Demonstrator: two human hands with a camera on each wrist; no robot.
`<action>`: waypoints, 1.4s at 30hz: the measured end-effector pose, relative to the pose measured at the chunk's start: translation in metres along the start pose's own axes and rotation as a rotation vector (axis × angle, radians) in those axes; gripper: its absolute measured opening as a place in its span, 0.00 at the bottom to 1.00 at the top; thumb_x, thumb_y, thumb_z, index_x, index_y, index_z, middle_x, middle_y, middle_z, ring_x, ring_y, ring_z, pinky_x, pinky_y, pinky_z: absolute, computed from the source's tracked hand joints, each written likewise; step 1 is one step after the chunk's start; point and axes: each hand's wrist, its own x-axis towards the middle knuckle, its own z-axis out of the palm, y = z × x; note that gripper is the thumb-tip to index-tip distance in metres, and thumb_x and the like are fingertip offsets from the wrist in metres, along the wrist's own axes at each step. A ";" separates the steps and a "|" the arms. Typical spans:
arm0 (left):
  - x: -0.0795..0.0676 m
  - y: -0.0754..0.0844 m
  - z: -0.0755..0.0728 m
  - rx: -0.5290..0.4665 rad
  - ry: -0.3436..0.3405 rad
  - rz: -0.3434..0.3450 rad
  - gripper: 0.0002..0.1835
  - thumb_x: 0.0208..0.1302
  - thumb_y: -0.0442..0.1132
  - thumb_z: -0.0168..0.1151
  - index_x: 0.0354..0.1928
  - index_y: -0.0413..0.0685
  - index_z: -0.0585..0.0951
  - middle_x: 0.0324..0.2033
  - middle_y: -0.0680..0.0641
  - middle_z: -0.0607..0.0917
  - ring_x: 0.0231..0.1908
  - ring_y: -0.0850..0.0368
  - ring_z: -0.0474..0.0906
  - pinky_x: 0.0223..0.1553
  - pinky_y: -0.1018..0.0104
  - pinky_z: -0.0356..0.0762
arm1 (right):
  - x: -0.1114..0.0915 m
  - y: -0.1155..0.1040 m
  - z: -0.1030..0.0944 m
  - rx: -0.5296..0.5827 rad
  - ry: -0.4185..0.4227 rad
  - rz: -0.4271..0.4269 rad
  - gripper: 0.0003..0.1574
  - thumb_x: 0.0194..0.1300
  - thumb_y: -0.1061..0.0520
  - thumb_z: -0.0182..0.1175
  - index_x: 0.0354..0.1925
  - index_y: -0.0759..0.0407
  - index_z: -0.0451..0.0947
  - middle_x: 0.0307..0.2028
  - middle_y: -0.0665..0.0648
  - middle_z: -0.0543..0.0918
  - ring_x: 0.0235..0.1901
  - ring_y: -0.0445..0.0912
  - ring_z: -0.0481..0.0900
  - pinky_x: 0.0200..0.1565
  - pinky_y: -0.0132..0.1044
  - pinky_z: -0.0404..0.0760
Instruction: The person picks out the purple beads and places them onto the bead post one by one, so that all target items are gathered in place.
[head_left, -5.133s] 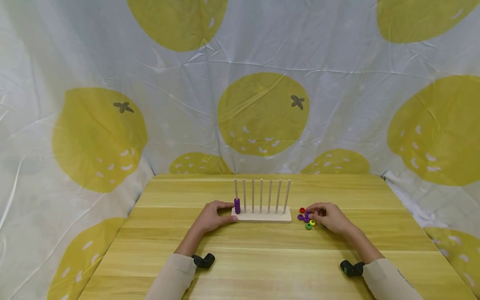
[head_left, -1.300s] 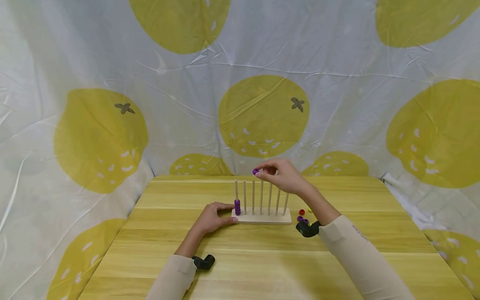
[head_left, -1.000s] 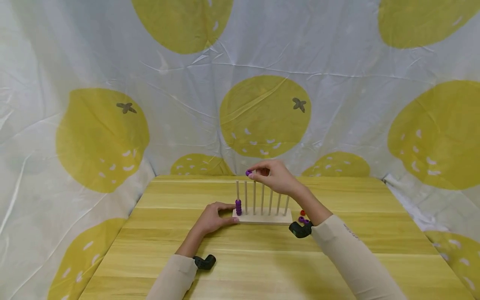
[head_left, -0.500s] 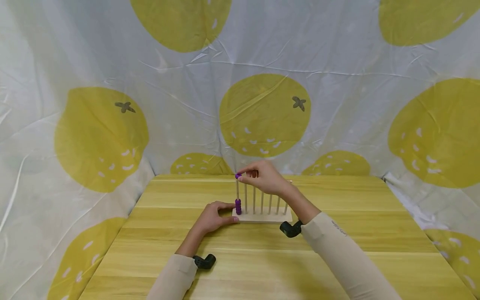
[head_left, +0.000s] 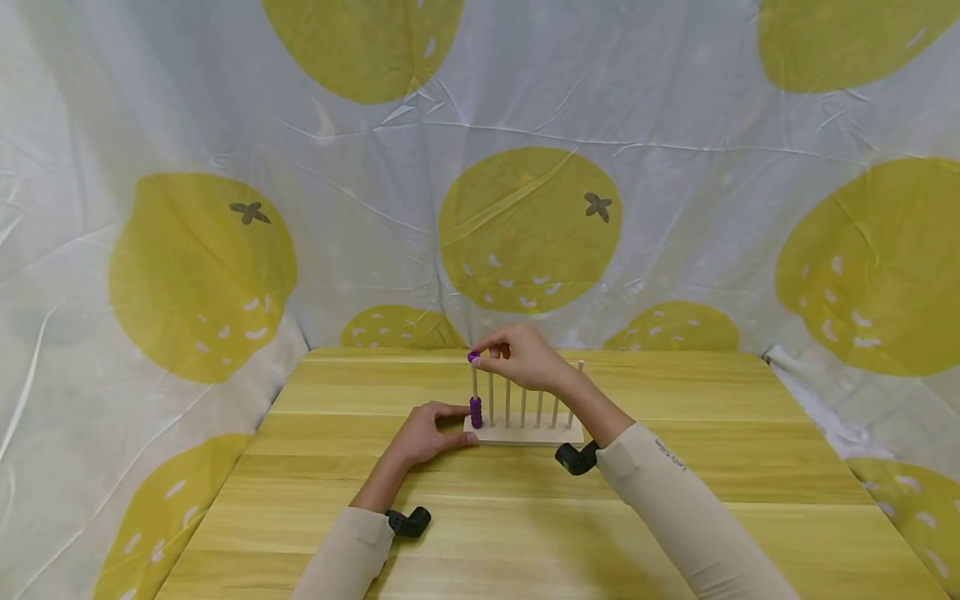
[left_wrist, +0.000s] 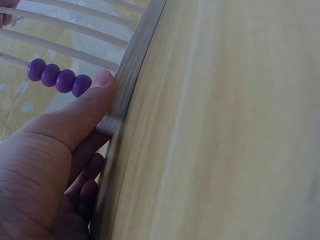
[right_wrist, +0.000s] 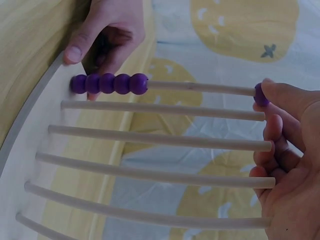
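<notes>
A wooden peg rack (head_left: 528, 432) with a row of upright pegs stands on the table. My left hand (head_left: 427, 435) grips the left end of its base between thumb and fingers. On the leftmost peg sits a stack of several purple beads (right_wrist: 108, 83), low against the base; these beads (left_wrist: 57, 77) also show beside my thumb in the left wrist view. My right hand (head_left: 521, 358) pinches one more purple bead (right_wrist: 261, 94) at the top of that same peg. The right wrist view shows the peg's tip reaching this bead. The other pegs carry no beads.
The wooden table (head_left: 480, 533) has a lemon-print cloth (head_left: 360, 208) hanging behind it. Black wrist devices (head_left: 409, 522) are on both arms. The right forearm and sleeve (head_left: 675, 500) cover the table right of the rack, hiding the loose beads seen there earlier.
My right hand has gone from the loose beads on the right to the leftmost peg, bringing a purple bead to its top and lowering slightly. The left hand has stayed on the base.
</notes>
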 end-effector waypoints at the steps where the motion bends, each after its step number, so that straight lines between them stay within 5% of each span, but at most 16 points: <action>1: 0.000 0.000 0.000 0.002 0.001 0.000 0.31 0.53 0.63 0.78 0.59 0.65 0.86 0.60 0.52 0.86 0.66 0.46 0.76 0.70 0.44 0.71 | 0.000 0.000 0.000 0.000 -0.003 0.002 0.11 0.71 0.51 0.68 0.48 0.51 0.90 0.26 0.48 0.80 0.24 0.42 0.69 0.29 0.32 0.68; 18: 0.000 -0.001 0.001 -0.021 0.007 0.011 0.29 0.54 0.60 0.79 0.59 0.66 0.86 0.58 0.55 0.86 0.65 0.48 0.77 0.69 0.44 0.72 | -0.002 -0.003 0.001 -0.016 -0.020 0.025 0.18 0.71 0.50 0.68 0.53 0.58 0.88 0.29 0.49 0.83 0.26 0.43 0.70 0.30 0.33 0.71; 42: 0.001 0.002 0.001 -0.015 0.014 -0.005 0.29 0.53 0.59 0.80 0.58 0.66 0.87 0.58 0.53 0.86 0.65 0.48 0.77 0.69 0.44 0.71 | -0.015 0.003 -0.020 0.034 0.009 0.031 0.20 0.69 0.46 0.70 0.54 0.52 0.87 0.31 0.50 0.80 0.27 0.45 0.69 0.31 0.34 0.69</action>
